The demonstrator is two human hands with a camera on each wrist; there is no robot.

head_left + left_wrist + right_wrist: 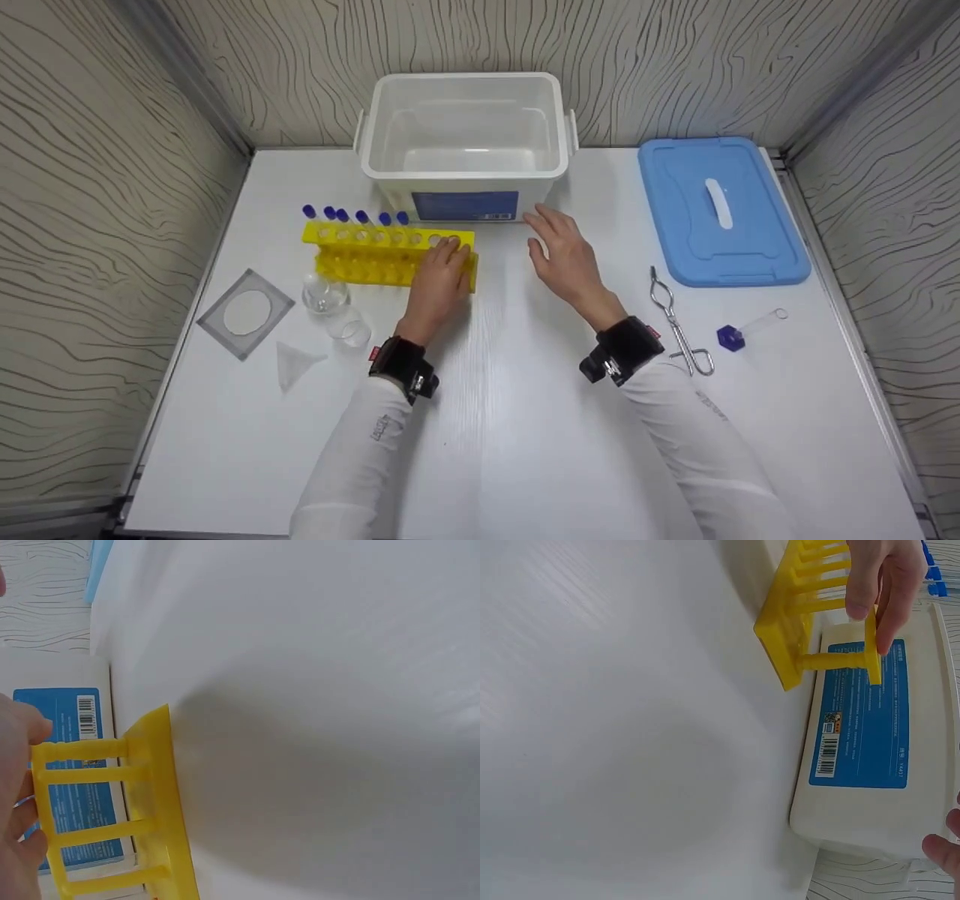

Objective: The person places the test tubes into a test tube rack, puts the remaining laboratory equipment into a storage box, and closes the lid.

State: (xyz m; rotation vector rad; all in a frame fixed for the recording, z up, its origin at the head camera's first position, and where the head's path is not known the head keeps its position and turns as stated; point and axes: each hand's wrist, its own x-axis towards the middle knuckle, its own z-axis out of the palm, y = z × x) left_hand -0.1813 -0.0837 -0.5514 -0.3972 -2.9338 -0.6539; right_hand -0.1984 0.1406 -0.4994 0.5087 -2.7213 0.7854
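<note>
My left hand grips the right end of a yellow test tube rack, thumb and fingers pinching its top shelf, as the right wrist view shows with the rack. Several test tubes with blue caps stand in the rack's holes toward its left end. Over the table to the right of the rack, my right hand holds nothing, its fingers relaxed and spread near the front right corner of a white plastic bin. The bin is lidless, with a blue label on its front.
At the back right lies a blue lid with a white handle. Metal crucible tongs and a clear cylinder with a purple base lie below it. On the left are gauze, a funnel, a flask and a beaker.
</note>
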